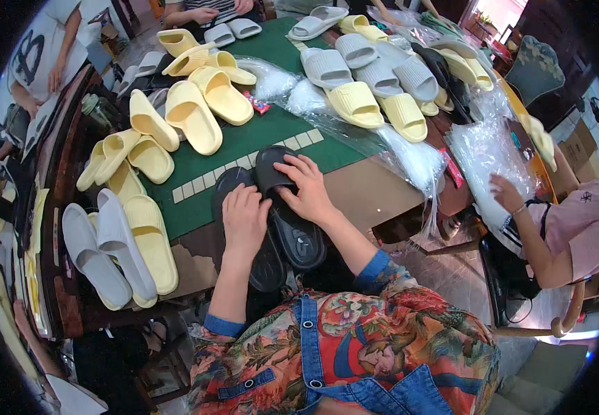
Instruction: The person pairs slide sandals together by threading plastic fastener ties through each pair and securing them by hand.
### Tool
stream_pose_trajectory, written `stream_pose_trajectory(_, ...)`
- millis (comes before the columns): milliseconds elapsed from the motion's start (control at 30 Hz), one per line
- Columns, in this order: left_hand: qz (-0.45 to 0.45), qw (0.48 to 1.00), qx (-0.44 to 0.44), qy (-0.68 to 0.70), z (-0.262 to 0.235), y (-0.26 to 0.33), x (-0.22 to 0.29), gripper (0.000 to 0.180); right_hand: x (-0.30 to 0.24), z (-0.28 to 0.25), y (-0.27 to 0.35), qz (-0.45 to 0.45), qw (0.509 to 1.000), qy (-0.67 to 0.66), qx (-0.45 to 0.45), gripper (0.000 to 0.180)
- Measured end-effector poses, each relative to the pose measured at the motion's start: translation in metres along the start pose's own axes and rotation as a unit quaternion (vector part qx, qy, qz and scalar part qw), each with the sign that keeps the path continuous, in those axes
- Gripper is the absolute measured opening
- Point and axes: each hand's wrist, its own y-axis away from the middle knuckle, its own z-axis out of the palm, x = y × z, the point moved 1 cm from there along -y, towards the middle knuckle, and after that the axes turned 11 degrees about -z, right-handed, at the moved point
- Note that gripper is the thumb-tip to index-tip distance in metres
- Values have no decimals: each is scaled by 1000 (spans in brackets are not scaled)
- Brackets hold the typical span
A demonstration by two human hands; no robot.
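We rest our left hand (244,218) flat, fingers spread, on one black slipper (261,259), while our right hand (306,190) lies open across its twin (292,228) just beside it. Both slippers lie at the near edge of the green mat (258,142), yellow slippers (192,114) farther back on it.
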Motion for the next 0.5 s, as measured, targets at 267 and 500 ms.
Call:
stream_pose_trajectory(267,-217,866,37,450,-13,-3,-16,14,-3,-3,4,-6,1000,6,7,49)
stream_pose_trajectory(500,4,998,-42,40,-13,3,10,26,9,-15,1,-7,994,-32,107,43)
